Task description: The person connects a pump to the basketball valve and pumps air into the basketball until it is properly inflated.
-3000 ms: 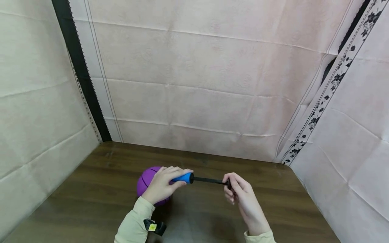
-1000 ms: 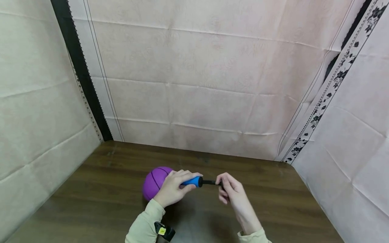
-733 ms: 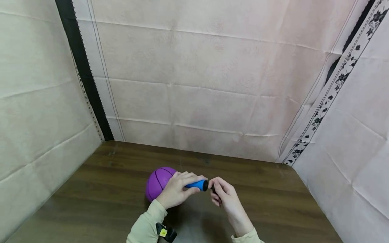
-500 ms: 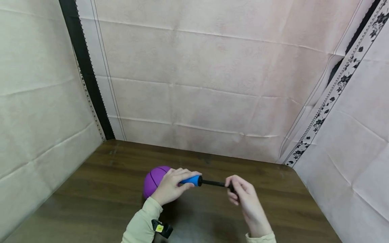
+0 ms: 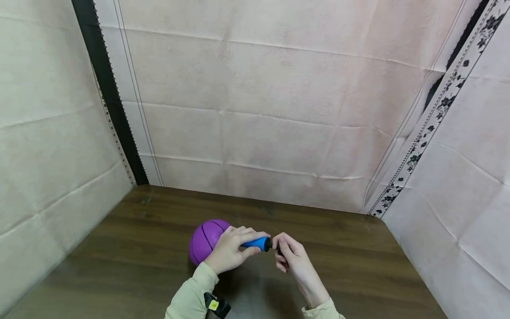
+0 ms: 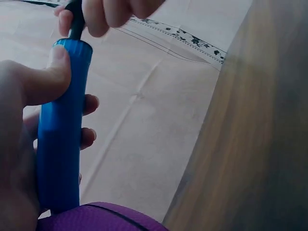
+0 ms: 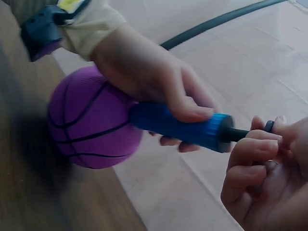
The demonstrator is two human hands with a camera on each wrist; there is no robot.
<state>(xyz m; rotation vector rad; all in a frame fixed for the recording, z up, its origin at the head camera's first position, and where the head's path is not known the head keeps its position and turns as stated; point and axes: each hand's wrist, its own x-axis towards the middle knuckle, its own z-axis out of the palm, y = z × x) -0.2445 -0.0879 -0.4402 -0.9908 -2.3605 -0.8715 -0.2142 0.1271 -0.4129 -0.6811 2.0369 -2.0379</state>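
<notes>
A blue hand pump [image 5: 255,244] with a black end cap lies roughly level, its far end meeting a purple ball [image 5: 207,239] with black seam lines. My left hand [image 5: 233,250] grips the pump's barrel, thumb along it near the cap, as the left wrist view shows on the barrel [image 6: 60,134]. My right hand [image 5: 292,257] pinches the black handle at the pump's other end. Only a short length of the black rod [image 7: 237,134] shows between cap and fingers in the right wrist view. Where the pump enters the ball is hidden.
Under the hands is a brown wood-grain table [image 5: 151,248]. Pale cloth walls [image 5: 259,110] stand behind it and on both sides, with a black strip [image 5: 107,88] at the left corner. A black camera [image 5: 217,305] is strapped to the left wrist.
The right hand has moved back and forth along the pump's line. The rod was long 3.0 s and 0.5 s ago and is now pushed nearly in; ball and left hand have shifted slightly right.
</notes>
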